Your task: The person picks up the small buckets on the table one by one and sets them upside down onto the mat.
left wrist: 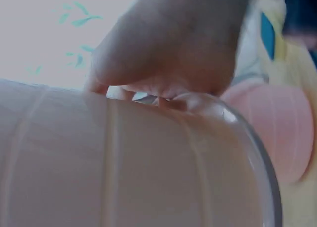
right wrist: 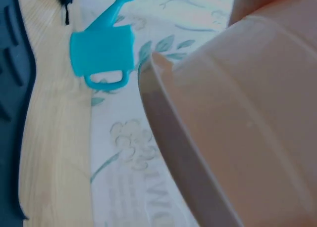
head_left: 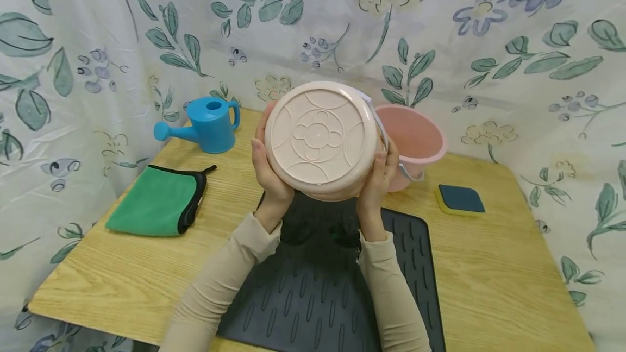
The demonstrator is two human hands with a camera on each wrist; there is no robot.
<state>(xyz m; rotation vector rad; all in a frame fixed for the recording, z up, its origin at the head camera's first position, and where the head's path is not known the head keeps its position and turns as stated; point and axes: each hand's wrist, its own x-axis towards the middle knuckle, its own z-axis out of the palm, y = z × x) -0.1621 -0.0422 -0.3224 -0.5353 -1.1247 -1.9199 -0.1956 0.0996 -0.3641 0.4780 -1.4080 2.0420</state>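
A pale cream bucket (head_left: 318,137) is held up above the dark mat, its flower-embossed round base facing the head camera. My left hand (head_left: 274,181) grips its left side, while my right hand (head_left: 377,181) holds the opposite side, close to the white handle. In the left wrist view, a hand (left wrist: 173,49) lies along the ribbed wall of the bucket (left wrist: 148,162). The right wrist view has the side and rim of the bucket (right wrist: 237,118) filling its right half. The bucket's inside is hidden.
Behind the held bucket stands a pink bucket (head_left: 413,140). A blue watering can (head_left: 212,126) and a folded green cloth (head_left: 154,200) are on the left. A blue-and-yellow sponge (head_left: 461,200) lies right. The black ridged mat (head_left: 313,297) covers the table's middle; a floral curtain hangs behind.
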